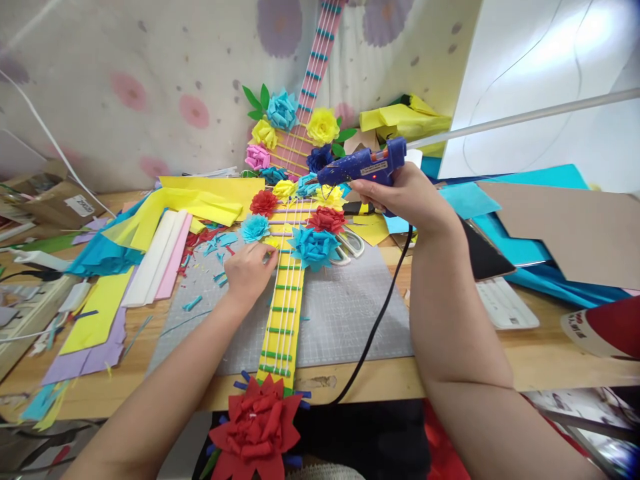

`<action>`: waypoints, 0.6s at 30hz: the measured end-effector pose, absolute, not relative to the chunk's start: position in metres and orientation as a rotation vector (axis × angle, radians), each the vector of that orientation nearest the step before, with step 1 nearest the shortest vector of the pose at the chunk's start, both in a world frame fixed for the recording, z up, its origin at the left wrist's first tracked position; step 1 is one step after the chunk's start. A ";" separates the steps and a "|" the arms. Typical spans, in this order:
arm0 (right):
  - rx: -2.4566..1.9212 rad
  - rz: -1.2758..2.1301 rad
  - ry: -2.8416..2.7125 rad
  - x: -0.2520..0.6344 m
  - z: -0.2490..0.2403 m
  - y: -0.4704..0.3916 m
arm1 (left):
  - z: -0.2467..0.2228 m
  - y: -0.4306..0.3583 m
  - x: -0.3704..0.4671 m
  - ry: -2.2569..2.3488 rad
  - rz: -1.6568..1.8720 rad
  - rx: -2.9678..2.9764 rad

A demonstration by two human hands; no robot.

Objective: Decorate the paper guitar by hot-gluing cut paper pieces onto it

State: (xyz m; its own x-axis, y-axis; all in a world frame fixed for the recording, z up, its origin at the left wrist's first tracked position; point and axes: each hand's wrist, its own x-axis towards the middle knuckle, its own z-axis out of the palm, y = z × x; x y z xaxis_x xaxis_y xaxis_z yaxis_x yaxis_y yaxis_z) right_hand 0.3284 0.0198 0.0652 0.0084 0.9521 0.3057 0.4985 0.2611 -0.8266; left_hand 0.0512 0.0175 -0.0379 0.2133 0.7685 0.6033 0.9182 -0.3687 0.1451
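- A large red paper flower (pixel 256 427) lies nearest, at the near end of the yellow guitar's neck (pixel 284 320); the neck stretches across the grey cutting mat (pixel 345 320).
- The left hand (pixel 249 272) has its fingers curled in at the neck's edge; whether they pinch anything, I cannot tell.
- The right hand (pixel 413 193) grips the blue glue gun (pixel 357 167), nozzle over the flowered body.
- This looks like a gluing step; placing glue would call for a steady nozzle, clear of strings and fingertips.
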 end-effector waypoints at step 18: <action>-1.359 0.620 -1.648 0.328 0.065 0.021 | -0.037 0.022 0.058 -1.679 -0.811 -2.231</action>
State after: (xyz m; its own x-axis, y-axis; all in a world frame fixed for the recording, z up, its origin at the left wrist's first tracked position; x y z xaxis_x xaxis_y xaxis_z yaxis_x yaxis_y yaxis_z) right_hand 0.3277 0.0206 0.0650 -0.0079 0.9493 0.3141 0.5069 0.2746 -0.8171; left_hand 0.0584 0.0224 -0.0366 0.1890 0.8094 0.5560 0.9386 -0.3153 0.1400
